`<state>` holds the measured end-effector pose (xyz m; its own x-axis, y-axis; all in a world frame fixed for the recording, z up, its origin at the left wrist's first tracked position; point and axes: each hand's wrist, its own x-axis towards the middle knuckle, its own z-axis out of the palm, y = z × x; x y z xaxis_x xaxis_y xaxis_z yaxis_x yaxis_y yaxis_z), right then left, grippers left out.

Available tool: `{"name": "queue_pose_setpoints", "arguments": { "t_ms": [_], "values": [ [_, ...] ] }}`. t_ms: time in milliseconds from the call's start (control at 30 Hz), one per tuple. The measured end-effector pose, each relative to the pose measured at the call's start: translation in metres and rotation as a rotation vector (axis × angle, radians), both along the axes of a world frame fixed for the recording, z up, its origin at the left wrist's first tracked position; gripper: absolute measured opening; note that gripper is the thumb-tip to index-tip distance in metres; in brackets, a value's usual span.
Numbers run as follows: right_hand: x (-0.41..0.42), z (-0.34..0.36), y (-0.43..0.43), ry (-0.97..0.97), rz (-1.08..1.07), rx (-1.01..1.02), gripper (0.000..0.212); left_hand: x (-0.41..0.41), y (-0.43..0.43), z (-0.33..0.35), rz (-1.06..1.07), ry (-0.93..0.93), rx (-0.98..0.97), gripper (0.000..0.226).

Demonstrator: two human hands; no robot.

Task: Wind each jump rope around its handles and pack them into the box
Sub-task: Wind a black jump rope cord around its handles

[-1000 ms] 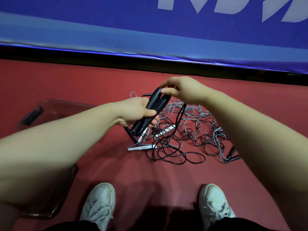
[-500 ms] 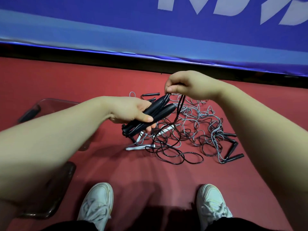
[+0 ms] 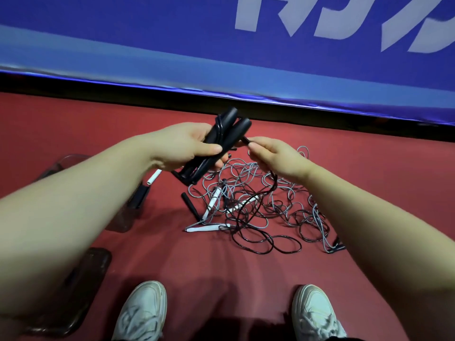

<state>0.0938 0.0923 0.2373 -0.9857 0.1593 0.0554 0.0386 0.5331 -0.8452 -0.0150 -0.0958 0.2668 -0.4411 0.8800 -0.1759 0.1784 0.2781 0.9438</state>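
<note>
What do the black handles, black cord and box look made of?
Black handles: matte, no glare, likely foam or rubber grip; unsure.
Black cord: glossy highlights along thin loops, probably PVC-coated.
Box: smoky transparent plastic, red floor shows through its wall.

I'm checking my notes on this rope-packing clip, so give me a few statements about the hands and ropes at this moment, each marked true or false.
1. The left hand grips two black handles side by side. True.
2. The right hand holds nothing. False: it pinches the black rope just beside the handles.
3. Every rope is in the box. False: a tangled pile of grey and black ropes lies on the red floor.
4. White handles lie in that pile. True.
</note>
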Motion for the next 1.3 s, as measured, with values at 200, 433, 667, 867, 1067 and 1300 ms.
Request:
{"name": "queue_pose_setpoints", "arguments": {
  "t_ms": [200, 433, 667, 867, 1067, 1300],
  "values": [
    [-0.003, 0.002, -0.001, -0.054, -0.136, 0.063, 0.02, -0.003, 0.011, -0.009, 0.222, 0.017, 0.048, 0.023],
    [-0.009, 0.014, -0.021, -0.2, -0.171, 0.388, 0.028, -0.012, 0.014, -0.02, 0.346, 0.062, -0.034, 0.036],
    [-0.007, 0.028, -0.041, -0.324, -0.16, 0.388, 0.014, -0.015, 0.018, -0.03, 0.21, 0.729, -0.379, 0.054],
    [-0.004, 0.045, -0.045, -0.381, -0.081, 0.541, 0.03, -0.003, 0.023, -0.034, -0.021, 0.981, -0.525, 0.058],
    [0.002, 0.06, -0.039, -0.436, 0.039, 0.817, 0.013, 0.006, 0.031, -0.027, -0.309, 1.073, -0.543, 0.047],
    [0.006, 0.062, -0.029, -0.391, 0.331, 1.021, 0.02, 0.011, 0.027, -0.031, -0.511, 0.87, -0.549, 0.031]
  ]
}}
